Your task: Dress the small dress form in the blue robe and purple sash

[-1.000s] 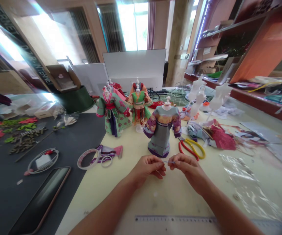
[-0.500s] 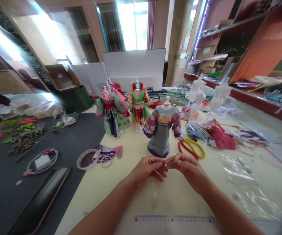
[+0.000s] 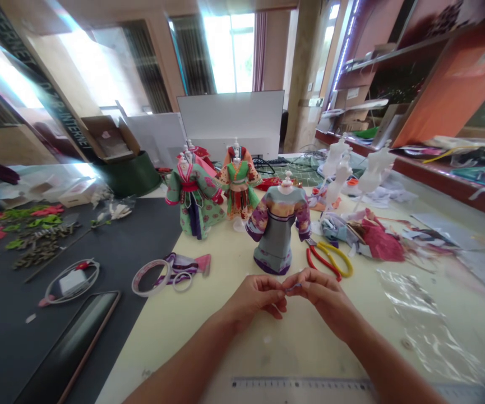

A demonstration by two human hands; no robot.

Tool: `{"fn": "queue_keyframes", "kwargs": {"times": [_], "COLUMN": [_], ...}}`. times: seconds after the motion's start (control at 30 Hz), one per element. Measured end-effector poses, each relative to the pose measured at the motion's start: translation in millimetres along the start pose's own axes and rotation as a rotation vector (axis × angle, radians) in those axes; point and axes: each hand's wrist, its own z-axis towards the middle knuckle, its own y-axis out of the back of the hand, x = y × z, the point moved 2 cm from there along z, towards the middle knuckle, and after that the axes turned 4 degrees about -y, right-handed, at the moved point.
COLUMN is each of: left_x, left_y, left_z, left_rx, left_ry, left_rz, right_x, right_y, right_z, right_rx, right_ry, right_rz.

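Observation:
Between my fingertips is a small bluish strip [image 3: 295,287], mostly hidden and too small to name further. My left hand [image 3: 263,297] pinches at its left end, thumb against index finger. From the other side my right hand [image 3: 315,289] closes on the strip with thumb and fingers. Just beyond both hands stands a miniature mannequin in a grey-purple robe [image 3: 279,230], upright, its wide patterned sleeves hanging at the sides. Red-and-yellow-handled pliers [image 3: 330,259] lie right of the robe, close past my right hand.
More dressed mannequins [image 3: 195,196] stand behind, left of centre. Bare white mannequins [image 3: 372,168] and fabric scraps [image 3: 380,235] are at right. Tape rolls [image 3: 152,278], a phone [image 3: 74,348] and a coiled cable [image 3: 72,280] lie left. A ruler [image 3: 296,384] and plastic bag [image 3: 427,320] lie nearer.
My hands have drawn slightly closer together around the bluish strip, and less of it shows. The whole view has shifted a little, so things sit slightly lower in the picture.

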Motion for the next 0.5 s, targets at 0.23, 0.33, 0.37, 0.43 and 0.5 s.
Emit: {"fn": "queue_keyframes", "kwargs": {"times": [0.23,0.33,0.37,0.43,0.5], "left_x": [1.4,0.5,-0.1,-1.0,-1.2], "left_y": [-1.0,-1.8,-2.1,-2.6,-2.7], "left_z": [-0.4,-0.2,-0.2,-0.2,-0.4], "left_rx": [-0.024,-0.027,-0.029,-0.033,-0.032], "left_ry": [-0.009,-0.027,-0.034,-0.044,-0.049], "left_rz": [0.008,0.028,0.037,0.052,0.061], "right_x": [0.4,1.5,1.8,2.1,2.0], "right_y": [-1.6,-2.1,-2.1,-2.0,-1.8], "right_z": [-0.7,-1.1,-1.3,-1.4,-1.4], "right_rx": [0.008,-0.003,-0.011,-0.027,-0.038], "right_ry": [0.002,0.009,0.011,0.014,0.020], "right_rz": [-0.004,-0.030,-0.045,-0.076,-0.105]}}
